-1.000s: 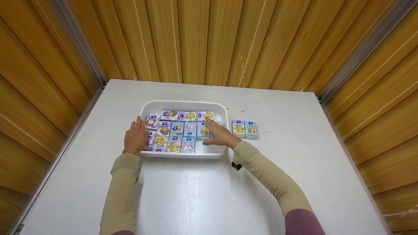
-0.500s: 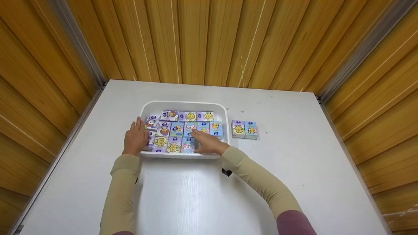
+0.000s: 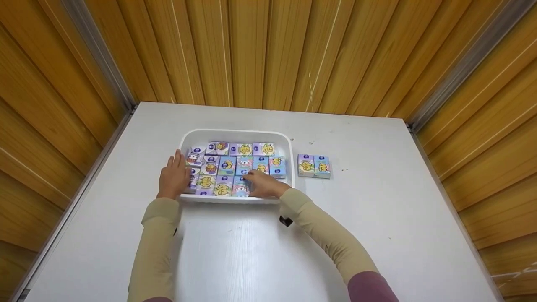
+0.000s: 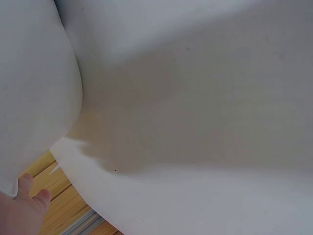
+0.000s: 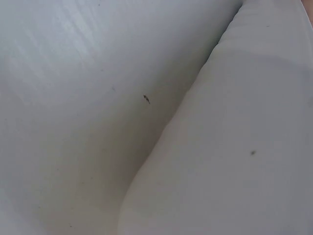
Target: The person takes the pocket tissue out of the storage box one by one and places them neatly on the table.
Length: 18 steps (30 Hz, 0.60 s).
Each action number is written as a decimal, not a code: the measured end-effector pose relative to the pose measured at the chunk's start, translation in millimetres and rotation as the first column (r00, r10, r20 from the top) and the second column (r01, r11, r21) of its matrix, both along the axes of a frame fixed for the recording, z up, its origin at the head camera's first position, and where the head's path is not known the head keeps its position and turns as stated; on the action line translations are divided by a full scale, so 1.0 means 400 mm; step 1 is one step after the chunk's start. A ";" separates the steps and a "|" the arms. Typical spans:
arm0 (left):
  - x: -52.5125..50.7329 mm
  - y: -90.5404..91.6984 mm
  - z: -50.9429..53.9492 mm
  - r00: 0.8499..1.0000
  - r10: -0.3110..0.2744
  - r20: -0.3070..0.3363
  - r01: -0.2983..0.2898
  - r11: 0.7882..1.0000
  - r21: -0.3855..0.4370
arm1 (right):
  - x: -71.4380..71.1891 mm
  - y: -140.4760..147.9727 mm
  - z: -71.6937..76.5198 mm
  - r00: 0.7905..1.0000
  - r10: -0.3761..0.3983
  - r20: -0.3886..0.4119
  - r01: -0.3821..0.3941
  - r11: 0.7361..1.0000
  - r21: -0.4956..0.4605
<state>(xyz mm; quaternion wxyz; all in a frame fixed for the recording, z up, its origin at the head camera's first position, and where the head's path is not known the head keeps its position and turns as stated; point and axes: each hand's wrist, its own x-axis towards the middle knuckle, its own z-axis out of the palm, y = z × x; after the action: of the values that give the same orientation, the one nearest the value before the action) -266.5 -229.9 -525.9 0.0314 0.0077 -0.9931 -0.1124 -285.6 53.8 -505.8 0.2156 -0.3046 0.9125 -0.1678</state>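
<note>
Right hand (image 3: 266, 184) shifted; boxes (image 3: 228, 165) in tray (image 3: 235, 200); grip unclear.

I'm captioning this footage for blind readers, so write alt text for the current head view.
A person's left hand rests at the left edge of a white tray of small cartoon-printed boxes while the right hand reaches into its near right part. Two more boxes sit side by side on the white table, right of the tray. Wood-look panels stand behind.

Right grip (image 3: 265, 185) farther left over tray (image 3: 237, 131)
</note>
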 end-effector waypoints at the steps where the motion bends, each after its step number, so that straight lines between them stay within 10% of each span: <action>1: 0.001 0.000 0.001 1.000 -0.001 -0.004 0.001 1.000 -0.001 | 0.000 -0.001 -0.002 1.000 -0.011 0.008 0.011 1.000 0.008; 18: 0.000 0.003 0.000 0.999 0.015 0.028 -0.016 0.999 0.028 | -0.020 -0.011 -0.039 0.999 0.021 -0.027 -0.019 0.997 0.073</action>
<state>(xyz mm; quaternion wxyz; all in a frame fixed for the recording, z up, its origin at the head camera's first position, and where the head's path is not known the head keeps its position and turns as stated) -266.5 -228.7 -525.9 0.0185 0.0176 -0.9917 -0.1259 -293.7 49.5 -521.4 0.2155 -0.3082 0.9177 -0.1279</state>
